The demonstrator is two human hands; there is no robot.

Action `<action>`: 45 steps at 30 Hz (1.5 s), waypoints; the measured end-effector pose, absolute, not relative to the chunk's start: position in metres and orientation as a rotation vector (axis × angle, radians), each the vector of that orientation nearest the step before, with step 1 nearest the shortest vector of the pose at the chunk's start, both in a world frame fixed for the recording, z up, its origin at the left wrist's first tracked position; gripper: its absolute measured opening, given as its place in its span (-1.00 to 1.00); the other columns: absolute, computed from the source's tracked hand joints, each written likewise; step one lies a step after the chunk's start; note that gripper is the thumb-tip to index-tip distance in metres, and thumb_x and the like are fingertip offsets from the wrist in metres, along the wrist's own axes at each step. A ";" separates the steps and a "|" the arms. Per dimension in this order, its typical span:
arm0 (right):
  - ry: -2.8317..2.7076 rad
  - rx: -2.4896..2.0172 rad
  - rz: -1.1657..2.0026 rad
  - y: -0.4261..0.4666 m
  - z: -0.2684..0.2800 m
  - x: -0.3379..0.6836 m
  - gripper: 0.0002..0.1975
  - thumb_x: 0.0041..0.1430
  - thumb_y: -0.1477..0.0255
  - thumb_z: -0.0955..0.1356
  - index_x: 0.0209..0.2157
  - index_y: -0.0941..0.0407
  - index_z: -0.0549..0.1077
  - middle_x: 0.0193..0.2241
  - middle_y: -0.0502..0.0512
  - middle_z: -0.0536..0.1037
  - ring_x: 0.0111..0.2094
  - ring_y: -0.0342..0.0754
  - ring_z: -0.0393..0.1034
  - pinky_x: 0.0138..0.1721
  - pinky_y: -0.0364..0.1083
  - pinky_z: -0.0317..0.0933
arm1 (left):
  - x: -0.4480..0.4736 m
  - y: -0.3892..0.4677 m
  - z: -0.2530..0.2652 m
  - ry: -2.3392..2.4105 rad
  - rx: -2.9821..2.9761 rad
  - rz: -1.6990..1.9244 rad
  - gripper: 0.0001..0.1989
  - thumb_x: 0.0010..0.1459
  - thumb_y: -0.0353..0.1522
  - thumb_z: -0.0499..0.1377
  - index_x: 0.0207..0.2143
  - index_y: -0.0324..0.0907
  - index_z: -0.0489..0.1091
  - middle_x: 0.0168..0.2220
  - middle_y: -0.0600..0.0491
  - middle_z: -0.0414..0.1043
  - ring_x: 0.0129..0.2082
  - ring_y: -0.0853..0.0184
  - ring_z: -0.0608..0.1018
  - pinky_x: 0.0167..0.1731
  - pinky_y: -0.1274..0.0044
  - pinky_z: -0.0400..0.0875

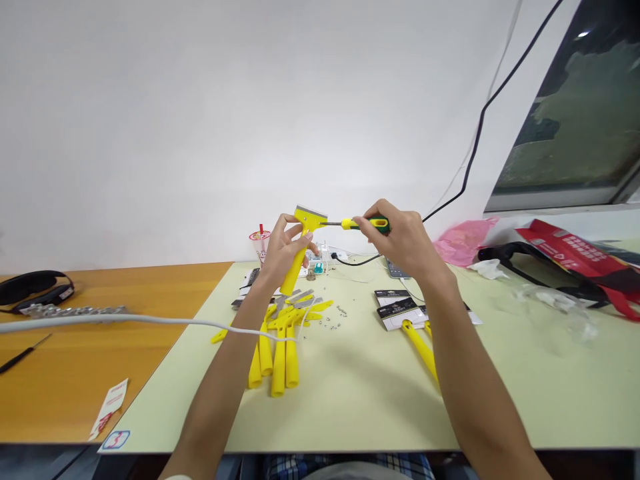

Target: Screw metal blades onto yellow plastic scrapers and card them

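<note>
My left hand (287,248) grips a yellow scraper (295,265) by its handle and neck, holding it up above the table with its metal blade edge on top. In my right hand (395,233) is a screwdriver (379,224) with a green and yellow handle. Its shaft points left, and the tip meets the side of the scraper head. Below my left forearm lies a pile of yellow scraper handles (279,360), with loose grey blades and yellow plates at its far end. Small screws (341,311) are scattered beside the pile.
Near my right forearm lie black-and-white packages (397,310) with yellow handles. A cup with a red straw (260,241) stands by the wall. A white cable (150,320) crosses in front at left. A red bag (580,257) and pink plastic (465,241) lie at right.
</note>
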State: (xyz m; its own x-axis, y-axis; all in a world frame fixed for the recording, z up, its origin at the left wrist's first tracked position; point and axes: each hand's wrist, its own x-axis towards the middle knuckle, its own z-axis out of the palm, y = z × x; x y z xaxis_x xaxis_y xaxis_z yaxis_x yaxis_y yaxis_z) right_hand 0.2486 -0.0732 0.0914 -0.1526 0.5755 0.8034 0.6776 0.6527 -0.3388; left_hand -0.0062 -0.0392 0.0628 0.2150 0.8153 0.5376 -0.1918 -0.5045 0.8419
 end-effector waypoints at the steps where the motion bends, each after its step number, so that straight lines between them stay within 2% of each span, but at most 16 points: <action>1: -1.795 -1.025 -0.125 -0.075 0.091 0.245 -0.50 0.50 -0.13 0.32 -0.27 0.01 0.41 -0.51 0.02 0.47 -0.52 -0.03 0.32 -0.36 -0.01 0.15 | -0.007 -0.041 0.064 0.604 1.632 1.446 -0.41 0.13 -0.13 0.53 -0.08 -0.04 0.19 0.14 -0.06 0.59 -0.41 0.36 0.68 -0.67 0.60 0.44; 4: -1.754 -1.093 -0.115 -0.079 0.092 0.242 -0.51 0.51 -0.11 0.32 -0.31 0.00 0.37 -0.53 0.01 0.42 -0.53 -0.03 0.32 -0.39 -0.02 0.10 | -0.010 -0.042 0.066 0.600 1.676 1.472 -0.44 0.16 -0.14 0.52 -0.09 -0.04 0.20 0.16 -0.09 0.58 -0.41 0.36 0.68 -0.67 0.60 0.44; 8: -1.874 -1.092 -0.067 -0.077 0.091 0.254 -0.58 0.44 -0.07 0.42 -0.10 0.00 0.40 -0.43 0.04 0.53 -0.49 -0.01 0.33 -0.40 -0.03 0.11 | -0.015 -0.042 0.068 0.591 1.694 1.493 -0.45 0.17 -0.16 0.52 -0.08 -0.03 0.20 0.16 -0.08 0.57 -0.36 0.33 0.70 -0.67 0.60 0.44; 10: -1.902 -1.081 -0.096 -0.074 0.090 0.259 -0.57 0.42 -0.06 0.43 -0.07 0.01 0.40 -0.43 0.04 0.53 -0.48 -0.01 0.31 -0.39 -0.03 0.12 | -0.017 -0.042 0.069 0.593 1.704 1.495 -0.46 0.18 -0.17 0.51 -0.07 -0.03 0.21 0.16 -0.07 0.57 -0.33 0.31 0.72 -0.67 0.61 0.43; 14: -1.884 -1.150 -0.201 -0.074 0.092 0.256 -0.58 0.46 -0.05 0.39 -0.23 0.02 0.43 -0.50 0.01 0.45 -0.49 -0.04 0.19 -0.35 -0.02 0.07 | -0.020 -0.041 0.070 0.587 1.774 1.509 -0.51 0.23 -0.18 0.48 -0.07 -0.04 0.22 0.16 -0.08 0.56 -0.31 0.30 0.73 -0.68 0.63 0.43; 17: -1.898 -1.242 -0.185 -0.078 0.094 0.249 -0.51 0.51 -0.04 0.33 -0.39 0.02 0.36 -0.59 -0.04 0.32 -0.52 -0.07 0.07 -0.37 -0.01 -0.02 | -0.022 -0.039 0.070 0.599 1.814 1.523 -0.51 0.25 -0.16 0.48 -0.06 -0.03 0.21 0.16 -0.07 0.57 -0.31 0.32 0.74 -0.69 0.66 0.42; 20: -1.917 -1.275 -0.121 -0.081 0.094 0.245 -0.46 0.55 -0.05 0.28 -0.44 0.02 0.28 -0.61 -0.04 0.28 -0.52 -0.06 0.05 -0.39 -0.01 -0.05 | -0.024 -0.039 0.070 0.611 1.839 1.534 -0.50 0.27 -0.14 0.47 -0.05 -0.02 0.20 0.19 -0.07 0.57 -0.32 0.34 0.73 -0.68 0.67 0.44; 22: -1.935 -1.272 -0.081 -0.081 0.094 0.246 -0.51 0.54 -0.06 0.29 -0.36 0.01 0.34 -0.59 -0.04 0.32 -0.51 -0.05 0.11 -0.39 -0.01 -0.04 | -0.026 -0.040 0.071 0.614 1.854 1.536 -0.50 0.27 -0.14 0.48 -0.05 -0.02 0.21 0.19 -0.06 0.57 -0.34 0.36 0.72 -0.67 0.67 0.45; 25: -1.987 -1.232 -0.031 -0.079 0.092 0.251 -0.59 0.48 -0.07 0.36 -0.11 -0.01 0.40 -0.53 -0.05 0.42 -0.51 -0.03 0.21 -0.38 -0.03 0.00 | -0.027 -0.041 0.073 0.631 1.863 1.531 -0.52 0.28 -0.15 0.47 -0.05 -0.02 0.22 0.17 -0.05 0.58 -0.39 0.37 0.71 -0.67 0.64 0.48; 27: -2.000 -1.189 -0.073 -0.077 0.092 0.253 -0.61 0.48 -0.05 0.37 -0.07 -0.01 0.40 -0.50 -0.04 0.46 -0.49 -0.03 0.23 -0.36 -0.03 0.02 | -0.027 -0.041 0.072 0.644 1.863 1.526 -0.53 0.27 -0.16 0.47 -0.07 -0.02 0.21 0.17 -0.05 0.59 -0.41 0.36 0.71 -0.67 0.62 0.49; 30: -1.978 -1.131 -0.203 -0.074 0.091 0.255 -0.65 0.49 0.01 0.37 -0.17 0.01 0.42 -0.44 0.02 0.49 -0.46 -0.03 0.23 -0.32 -0.03 0.03 | -0.025 -0.039 0.071 0.636 1.856 1.527 -0.49 0.25 -0.15 0.48 -0.08 -0.03 0.19 0.18 -0.06 0.59 -0.40 0.37 0.71 -0.68 0.64 0.46; 33: -1.953 -1.130 -0.244 -0.072 0.091 0.254 -0.62 0.49 0.02 0.36 -0.28 0.03 0.44 -0.47 0.03 0.46 -0.46 -0.03 0.21 -0.30 -0.02 0.01 | -0.022 -0.037 0.069 0.614 1.861 1.533 -0.50 0.26 -0.15 0.48 -0.07 -0.04 0.19 0.19 -0.08 0.59 -0.41 0.39 0.70 -0.68 0.66 0.45; 38: -1.929 -1.211 -0.194 -0.074 0.093 0.255 -0.49 0.48 -0.07 0.33 -0.41 0.03 0.43 -0.59 -0.02 0.33 -0.50 -0.04 0.13 -0.31 -0.01 -0.03 | -0.019 -0.038 0.067 0.628 1.908 1.553 -0.53 0.29 -0.16 0.46 -0.08 -0.05 0.21 0.18 -0.09 0.59 -0.38 0.38 0.71 -0.67 0.68 0.46; 45: -1.955 -1.242 -0.084 -0.081 0.098 0.254 -0.37 0.48 -0.12 0.31 -0.53 0.04 0.30 -0.62 -0.02 0.27 -0.49 -0.07 0.04 -0.36 0.01 -0.05 | -0.015 -0.037 0.064 0.631 1.966 1.608 -0.55 0.29 -0.14 0.46 -0.08 -0.06 0.25 0.15 -0.07 0.62 -0.38 0.38 0.72 -0.69 0.68 0.44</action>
State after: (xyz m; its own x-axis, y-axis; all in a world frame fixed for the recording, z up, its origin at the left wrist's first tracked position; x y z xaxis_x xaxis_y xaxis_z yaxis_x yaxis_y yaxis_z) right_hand 0.2541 -0.0812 0.0983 -0.1970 0.7324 0.6518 0.7856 0.5157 -0.3420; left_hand -0.0145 -0.0372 0.0640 0.1873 0.6458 0.7402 0.0303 -0.7569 0.6528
